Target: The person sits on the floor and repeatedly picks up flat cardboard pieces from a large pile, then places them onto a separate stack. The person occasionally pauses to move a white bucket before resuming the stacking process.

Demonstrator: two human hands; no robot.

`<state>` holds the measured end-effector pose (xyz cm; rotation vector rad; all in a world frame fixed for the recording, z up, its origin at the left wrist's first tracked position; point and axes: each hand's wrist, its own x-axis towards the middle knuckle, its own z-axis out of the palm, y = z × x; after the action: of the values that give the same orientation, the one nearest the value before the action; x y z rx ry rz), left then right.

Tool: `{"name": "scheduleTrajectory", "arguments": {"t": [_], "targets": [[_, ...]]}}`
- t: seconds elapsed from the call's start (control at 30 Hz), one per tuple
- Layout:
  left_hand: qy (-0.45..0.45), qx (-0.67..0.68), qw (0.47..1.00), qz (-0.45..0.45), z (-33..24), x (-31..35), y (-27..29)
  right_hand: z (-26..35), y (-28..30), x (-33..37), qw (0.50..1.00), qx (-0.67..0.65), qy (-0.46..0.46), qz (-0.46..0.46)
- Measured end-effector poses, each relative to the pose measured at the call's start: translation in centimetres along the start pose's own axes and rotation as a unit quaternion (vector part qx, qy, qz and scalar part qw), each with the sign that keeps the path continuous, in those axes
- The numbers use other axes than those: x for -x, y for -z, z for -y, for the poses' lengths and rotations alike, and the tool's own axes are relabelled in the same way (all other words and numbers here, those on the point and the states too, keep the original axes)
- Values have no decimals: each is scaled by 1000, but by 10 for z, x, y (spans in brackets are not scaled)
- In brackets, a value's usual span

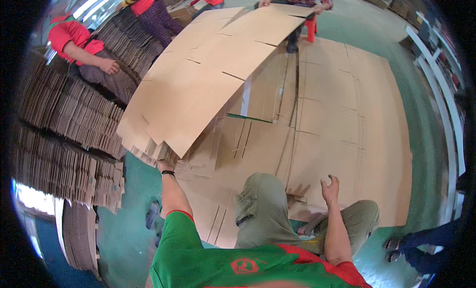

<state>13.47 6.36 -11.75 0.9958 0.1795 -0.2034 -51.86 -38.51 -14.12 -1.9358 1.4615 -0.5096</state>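
A large slotted cardboard sheet (pixel 198 69) stretches across the upper left, bowed upward in the middle. Its near corner is at my left hand (pixel 166 165), which grips the edge there; the fingertips are partly hidden by the cardboard. At the far end, another person's hands (pixel 321 8) hold the sheet's edge. My right hand (pixel 330 190) is raised above my bent knee with thumb and fingers apart, holding nothing. Below it, a second wide cardboard sheet (pixel 377 139) with slots and fold lines lies flat on the right.
Tall stacks of flattened cardboard (pixel 82 117) line the left side. A person in a red shirt (pixel 82 42) sits near them, and others work farther back. White metal rails (pixel 441 99) run along the right. Another person's feet (pixel 393 249) are at the lower right on the green floor (pixel 136 228).
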Motion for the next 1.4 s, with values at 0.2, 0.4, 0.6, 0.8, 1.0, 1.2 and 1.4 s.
{"name": "scheduleTrajectory", "arguments": {"t": [0.2, 0.4, 0.6, 0.8, 1.0, 1.2, 1.4], "targets": [[44, -29, 999, 3, 19, 34, -26, 1, 1, -9, 999, 19, -15, 36], [10, -33, 994, -104, 17, 79, -59, 45, -2, 2, 954, -152, -198, 165], [126, 15, 989, -75, 6, 181, -105, 193, -24, -2, 853, -409, -67, 317], [62, -50, 997, 4, 5, 260, -149, 258, -42, 22, 845, -349, -71, 399], [68, 42, 979, 187, -33, 326, -216, 250, 24, 40, 795, -469, -82, 376], [314, 109, 878, 344, 77, 472, -306, 209, 159, 15, 672, -689, -8, 271], [511, 52, 812, 278, 257, 552, -346, 77, 173, 6, 715, -676, -169, 54]]}}
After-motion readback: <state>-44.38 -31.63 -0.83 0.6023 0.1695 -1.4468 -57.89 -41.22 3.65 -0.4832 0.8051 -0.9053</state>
